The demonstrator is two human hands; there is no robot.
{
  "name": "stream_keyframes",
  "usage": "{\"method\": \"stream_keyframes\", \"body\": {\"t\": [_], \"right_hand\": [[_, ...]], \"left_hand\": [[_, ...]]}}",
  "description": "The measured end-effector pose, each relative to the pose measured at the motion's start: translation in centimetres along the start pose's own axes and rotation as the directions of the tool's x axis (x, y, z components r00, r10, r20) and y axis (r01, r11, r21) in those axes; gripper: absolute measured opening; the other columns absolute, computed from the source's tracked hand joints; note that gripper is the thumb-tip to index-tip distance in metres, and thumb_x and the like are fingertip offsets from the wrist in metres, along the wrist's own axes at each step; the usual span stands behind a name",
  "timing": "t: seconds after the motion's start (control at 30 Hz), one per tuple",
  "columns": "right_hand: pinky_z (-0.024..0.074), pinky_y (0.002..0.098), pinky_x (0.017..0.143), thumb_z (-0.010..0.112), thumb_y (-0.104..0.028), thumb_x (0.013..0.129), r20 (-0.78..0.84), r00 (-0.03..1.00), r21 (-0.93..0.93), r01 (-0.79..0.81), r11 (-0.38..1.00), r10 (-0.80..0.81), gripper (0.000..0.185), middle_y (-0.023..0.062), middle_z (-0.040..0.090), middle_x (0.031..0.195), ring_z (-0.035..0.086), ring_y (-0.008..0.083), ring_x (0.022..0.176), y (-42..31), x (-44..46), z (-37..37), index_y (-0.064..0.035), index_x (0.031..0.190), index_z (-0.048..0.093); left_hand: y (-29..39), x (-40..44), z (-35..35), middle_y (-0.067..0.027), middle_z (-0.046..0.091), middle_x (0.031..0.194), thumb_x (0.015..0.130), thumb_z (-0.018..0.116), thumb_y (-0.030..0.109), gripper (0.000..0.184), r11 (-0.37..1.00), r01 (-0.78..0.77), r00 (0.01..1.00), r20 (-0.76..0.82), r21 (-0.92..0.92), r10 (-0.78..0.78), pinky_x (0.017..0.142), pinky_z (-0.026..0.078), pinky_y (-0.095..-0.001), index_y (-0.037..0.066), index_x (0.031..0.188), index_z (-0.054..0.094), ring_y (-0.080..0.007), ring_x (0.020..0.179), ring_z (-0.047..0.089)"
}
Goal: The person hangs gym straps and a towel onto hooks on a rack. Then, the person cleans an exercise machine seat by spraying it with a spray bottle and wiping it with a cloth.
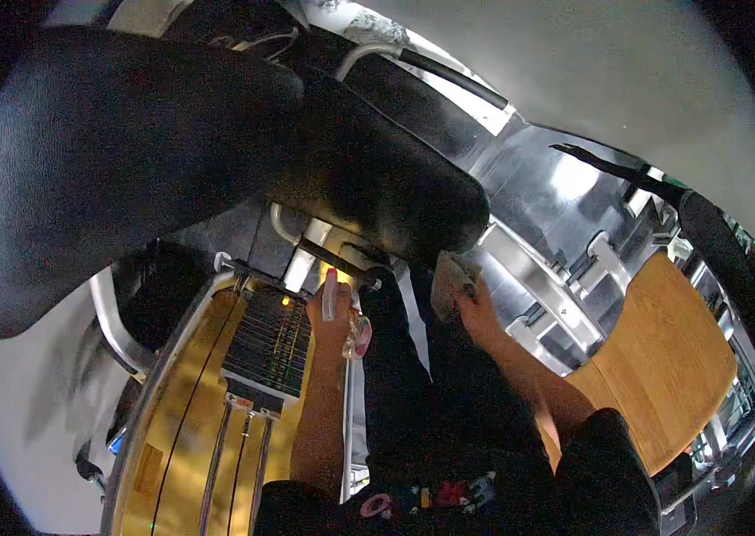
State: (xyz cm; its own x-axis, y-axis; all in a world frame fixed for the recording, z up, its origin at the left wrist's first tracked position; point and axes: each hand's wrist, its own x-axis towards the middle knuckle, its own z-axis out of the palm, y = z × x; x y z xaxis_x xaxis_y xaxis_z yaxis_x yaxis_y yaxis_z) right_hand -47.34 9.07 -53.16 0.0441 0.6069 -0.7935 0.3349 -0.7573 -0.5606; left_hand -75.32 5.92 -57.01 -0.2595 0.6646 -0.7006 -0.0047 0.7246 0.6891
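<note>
My left hand [328,317] is closed around a spray bottle [359,337] with a clear body and pinkish parts, beside the machine's weight stack [268,339]. In my right hand [478,313] is a crumpled greyish cloth [451,284]. The cloth is at the lower right end of a long black padded cushion [377,170]; whether it touches the padding I cannot tell. Some of the fingers on both hands are hidden.
A larger black pad [118,170] fills the upper left. Yellow-lit machine housing [181,429] stands at lower left. Metal frame bars [547,295] and a wooden board [663,357] lie to the right. A black-gripped handle [453,76] sticks out above.
</note>
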Motion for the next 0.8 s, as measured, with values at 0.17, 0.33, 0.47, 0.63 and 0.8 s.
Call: {"method": "stream_keyframes", "body": {"t": [0.17,0.33,0.47,0.63,0.8], "right_hand": [[0.0463,0.0411,0.096,0.063,-0.017,0.089,0.045,0.994,-0.025,0.101,0.995,-0.099,0.047,0.0204,0.063,0.119,0.059,0.0337,0.114,-4.4,6.2,1.5,-0.0014,0.131,0.051],[0.0495,0.0490,0.091,0.070,-0.019,0.078,0.151,0.826,-0.599,0.514,0.614,-0.544,0.054,0.0245,0.058,0.121,0.057,0.0424,0.112,-13.0,15.9,4.4,-0.0059,0.127,0.053],[0.0459,0.0488,0.096,0.065,-0.016,0.080,0.211,0.771,-0.804,0.486,0.342,-0.600,0.047,0.0202,0.052,0.124,0.051,0.0422,0.115,-17.9,20.2,9.5,-0.0043,0.123,0.055],[0.0413,0.0559,0.097,0.068,-0.020,0.080,0.189,0.823,-0.918,0.341,0.201,-0.535,0.048,0.0130,0.048,0.130,0.045,0.0346,0.124,-18.1,18.8,15.4,-0.0181,0.126,0.057],[0.0442,0.0513,0.096,0.065,-0.022,0.085,0.630,0.530,-0.755,0.590,-0.288,-0.567,0.044,0.0112,0.052,0.126,0.049,0.0318,0.121,-14.5,19.1,11.5,-0.0232,0.128,0.056]], "left_hand": [[1.8,-0.9,0.9,-0.0040,0.063,0.070,0.087,0.066,0.018,0.017,0.996,-0.004,0.995,-0.095,-0.093,-0.005,0.049,0.048,-0.0261,0.002,0.091,0.062,-0.0109,0.054,0.059],[-0.2,-1.7,0.2,-0.0110,0.065,0.077,0.087,0.068,0.020,0.019,0.985,-0.034,0.998,-0.050,0.171,0.043,0.061,0.052,-0.0336,0.004,0.093,0.062,-0.0191,0.066,0.065],[0.0,-2.6,-0.6,-0.0072,0.062,0.073,0.087,0.066,0.024,0.023,0.975,-0.119,0.990,-0.054,0.188,0.131,0.057,0.051,-0.0303,0.002,0.093,0.060,-0.0159,0.058,0.062],[-0.1,-4.2,-1.6,-0.0069,0.060,0.073,0.088,0.066,0.023,0.020,0.999,0.020,0.999,-0.038,0.039,-0.019,0.060,0.051,-0.0350,0.005,0.093,0.058,-0.0186,0.064,0.062],[0.6,-5.1,-3.2,-0.0116,0.061,0.071,0.085,0.072,0.024,0.024,0.984,-0.113,0.991,-0.055,0.140,0.121,0.061,0.049,-0.0357,0.003,0.089,0.061,-0.0232,0.065,0.062]]}}
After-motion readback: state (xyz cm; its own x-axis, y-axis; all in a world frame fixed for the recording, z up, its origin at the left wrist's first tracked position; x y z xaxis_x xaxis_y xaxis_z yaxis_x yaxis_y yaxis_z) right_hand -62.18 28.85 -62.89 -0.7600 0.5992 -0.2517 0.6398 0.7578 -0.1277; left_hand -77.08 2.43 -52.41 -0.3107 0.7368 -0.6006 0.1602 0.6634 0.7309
